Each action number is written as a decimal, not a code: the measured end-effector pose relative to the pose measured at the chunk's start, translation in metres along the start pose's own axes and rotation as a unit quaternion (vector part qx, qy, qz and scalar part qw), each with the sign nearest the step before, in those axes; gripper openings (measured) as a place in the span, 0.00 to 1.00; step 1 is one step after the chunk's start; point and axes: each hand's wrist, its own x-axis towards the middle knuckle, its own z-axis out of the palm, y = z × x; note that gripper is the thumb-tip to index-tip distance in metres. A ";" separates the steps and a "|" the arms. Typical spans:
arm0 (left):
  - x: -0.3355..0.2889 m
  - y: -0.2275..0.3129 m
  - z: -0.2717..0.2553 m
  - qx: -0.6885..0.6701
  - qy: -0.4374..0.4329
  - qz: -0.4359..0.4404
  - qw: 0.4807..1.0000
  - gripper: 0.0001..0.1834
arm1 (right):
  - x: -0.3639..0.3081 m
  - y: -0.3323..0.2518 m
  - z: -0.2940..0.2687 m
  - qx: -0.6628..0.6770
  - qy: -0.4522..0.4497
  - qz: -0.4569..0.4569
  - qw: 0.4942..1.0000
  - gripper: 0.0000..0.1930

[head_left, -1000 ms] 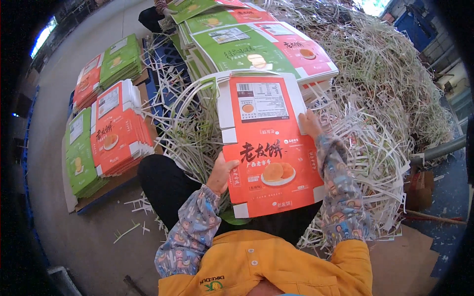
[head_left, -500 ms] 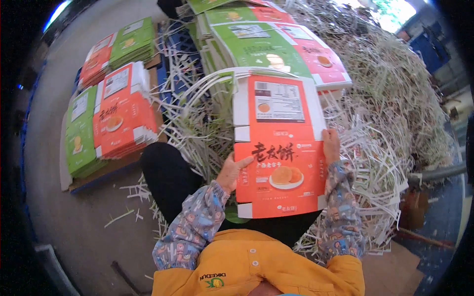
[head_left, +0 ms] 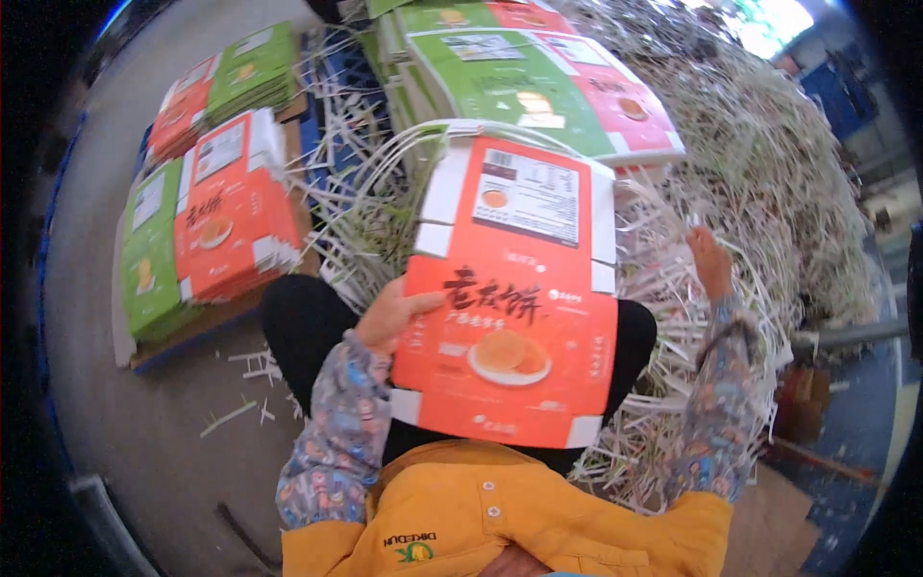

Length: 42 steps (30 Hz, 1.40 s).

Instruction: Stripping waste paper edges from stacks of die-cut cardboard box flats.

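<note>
My left hand (head_left: 391, 315) grips the left edge of an orange-red cardboard box blank (head_left: 433, 332), its thumb lying on the printed face. The blank has white flaps and a picture of round cakes on a plate. It lies tilted over my lap. Out to the right, apart from the blank, my right hand (head_left: 710, 262) is closed above a heap of white paper strips (head_left: 673, 385). Whether it has a strip between its fingers is too small to tell. Beyond the blank sits a stack of green and pink printed sheets (head_left: 519, 82).
On the left, a stack of green and orange blanks (head_left: 226, 216) rests on a low pallet, with another such stack (head_left: 245, 77) behind. A big mound of shredded trimmings (head_left: 769, 154) rises at the right. Loose strips (head_left: 231, 418) lie on the floor.
My right hand has let go of the blank's right edge and moved right, over the strips. The blank, still in my left hand, has shifted left and nearer, turning slightly clockwise.
</note>
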 end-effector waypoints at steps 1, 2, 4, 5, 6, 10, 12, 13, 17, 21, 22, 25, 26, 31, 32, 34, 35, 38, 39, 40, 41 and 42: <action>-0.006 0.008 -0.002 0.035 -0.008 -0.002 0.999 0.16 | 0.010 0.012 -0.010 -0.043 -0.018 -0.012 0.999 0.12; -0.010 0.015 -0.003 0.043 -0.019 -0.010 0.999 0.16 | 0.021 0.020 -0.016 -0.121 -0.034 0.036 0.991 0.13; -0.016 0.027 -0.004 0.094 -0.023 -0.009 0.995 0.16 | 0.046 0.033 -0.031 -0.138 0.000 0.140 0.981 0.15; -0.017 0.036 -0.005 0.114 -0.021 -0.010 0.993 0.16 | 0.057 0.039 -0.038 -0.141 0.024 0.153 0.978 0.15; -0.018 0.044 -0.004 0.162 -0.033 0.006 0.986 0.16 | 0.067 0.044 -0.045 -0.153 0.077 0.159 0.972 0.16; -0.021 0.089 0.002 0.237 -0.048 0.031 0.970 0.17 | 0.101 0.070 -0.069 -0.149 0.172 0.208 0.951 0.15; -0.030 0.117 0.006 0.291 -0.035 0.044 0.955 0.17 | 0.110 0.093 -0.078 -0.144 0.196 0.236 0.941 0.15; -0.037 0.132 0.007 0.332 -0.027 0.043 0.942 0.19 | 0.112 0.106 -0.081 -0.142 0.202 0.251 0.936 0.14; -0.078 0.180 0.013 0.479 -0.021 0.004 0.877 0.24 | 0.101 0.169 -0.081 -0.128 0.189 0.325 0.918 0.14; -0.101 0.200 0.014 0.563 -0.019 -0.027 0.826 0.26 | 0.082 0.184 -0.043 -0.112 0.097 0.347 0.926 0.15; -0.106 0.202 0.013 0.581 -0.017 -0.003 0.814 0.25 | 0.076 0.173 -0.032 -0.113 0.065 0.344 0.930 0.15; -0.124 0.207 0.013 0.568 0.011 0.010 0.823 0.24 | 0.054 0.121 -0.016 -0.176 0.040 0.275 0.944 0.16; -0.131 0.209 0.012 0.532 0.034 0.007 0.846 0.23 | 0.044 0.098 -0.017 -0.213 0.058 0.236 0.946 0.16; -0.165 0.219 0.005 0.534 0.093 0.075 0.837 0.17 | 0.036 -0.036 -0.006 0.119 0.234 -0.081 0.961 0.12; -0.168 0.219 0.003 0.539 0.099 0.055 0.835 0.17 | 0.028 -0.065 0.004 0.275 0.172 -0.095 0.941 0.10; -0.170 0.218 0.001 0.497 0.117 0.095 0.855 0.17 | 0.016 -0.116 0.022 0.436 0.072 -0.124 0.888 0.15; -0.170 0.217 0.002 0.488 0.125 0.096 0.858 0.16 | 0.013 -0.139 0.031 0.495 0.045 -0.138 0.857 0.17; -0.168 0.215 0.007 0.477 0.132 0.092 0.864 0.16 | 0.013 -0.182 0.046 0.513 -0.007 -0.226 0.828 0.23; -0.170 0.216 0.010 0.492 0.138 0.091 0.855 0.16 | 0.011 -0.193 0.050 0.640 -0.135 -0.169 0.737 0.23; -0.170 0.215 0.014 0.503 0.149 0.079 0.848 0.16 | 0.012 -0.199 0.051 0.738 -0.259 -0.123 0.611 0.24; -0.171 0.213 0.014 0.494 0.151 0.096 0.851 0.16 | 0.015 -0.207 0.052 0.727 -0.256 -0.122 0.625 0.25; -0.172 0.211 0.019 0.493 0.158 0.100 0.850 0.15 | 0.016 -0.203 0.050 0.745 -0.253 -0.143 0.600 0.25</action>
